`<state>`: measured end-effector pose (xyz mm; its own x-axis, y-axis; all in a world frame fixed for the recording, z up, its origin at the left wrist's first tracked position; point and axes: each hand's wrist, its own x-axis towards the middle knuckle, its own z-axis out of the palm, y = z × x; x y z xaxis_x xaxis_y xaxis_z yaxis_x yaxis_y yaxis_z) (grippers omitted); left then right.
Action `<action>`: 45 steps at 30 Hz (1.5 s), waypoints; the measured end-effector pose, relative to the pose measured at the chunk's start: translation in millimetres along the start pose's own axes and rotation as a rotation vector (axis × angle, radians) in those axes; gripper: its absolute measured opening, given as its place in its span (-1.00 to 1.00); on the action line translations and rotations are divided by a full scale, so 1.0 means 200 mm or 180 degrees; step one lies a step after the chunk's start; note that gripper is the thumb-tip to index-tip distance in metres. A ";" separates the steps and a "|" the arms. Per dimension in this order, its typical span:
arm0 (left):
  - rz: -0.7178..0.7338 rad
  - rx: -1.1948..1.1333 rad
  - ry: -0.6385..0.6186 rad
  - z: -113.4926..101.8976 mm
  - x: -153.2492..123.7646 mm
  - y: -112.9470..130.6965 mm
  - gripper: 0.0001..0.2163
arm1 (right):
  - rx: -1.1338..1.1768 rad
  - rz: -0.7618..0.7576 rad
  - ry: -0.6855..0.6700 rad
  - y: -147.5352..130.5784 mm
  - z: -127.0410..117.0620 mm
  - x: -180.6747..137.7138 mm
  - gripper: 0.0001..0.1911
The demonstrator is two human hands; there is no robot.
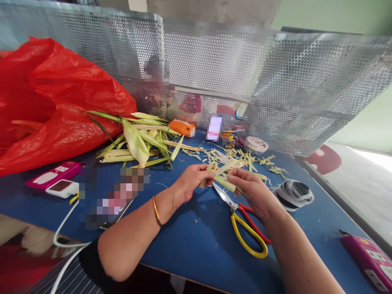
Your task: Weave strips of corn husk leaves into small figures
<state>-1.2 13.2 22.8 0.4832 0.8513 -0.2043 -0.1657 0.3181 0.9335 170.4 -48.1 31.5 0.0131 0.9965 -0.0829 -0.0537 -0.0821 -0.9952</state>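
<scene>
Between my two hands, above the blue table, is a pale green corn husk strip, partly folded at its left end. My left hand, with a gold bangle at the wrist, pinches that left end between thumb and fingers. At the other side my right hand has thumb and fingers closed on the strip; its fingertips are partly hidden. Just below lie scissors with one yellow and one red handle, the red one partly under my right forearm. Husk trimmings are scattered behind my hands.
A pile of corn husks lies at left beside a red plastic bag. Around are a ball of grey yarn, a tape roll, an orange tissue pack, and purple power strips. A perforated metal screen borders the back.
</scene>
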 end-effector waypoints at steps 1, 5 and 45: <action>-0.0014 -0.0003 0.0014 0.00 0.00 0.00 -0.86 | 0.0008 -0.0071 0.0094 0.00 -0.01 0.00 -0.71; -0.0068 0.0084 0.0161 0.01 0.00 0.00 -0.90 | 0.0251 -0.0066 0.0184 -0.01 -0.02 0.00 -0.77; 0.0927 0.1865 0.0154 0.02 -0.01 -0.10 -0.87 | -0.1250 -0.0123 0.0698 0.12 0.04 0.04 -0.63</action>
<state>5.0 3.6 5.2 0.4479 0.8904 0.0809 0.2185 -0.1967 0.9558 160.5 -41.5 7.1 0.2211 0.9752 -0.0124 0.3333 -0.0875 -0.9387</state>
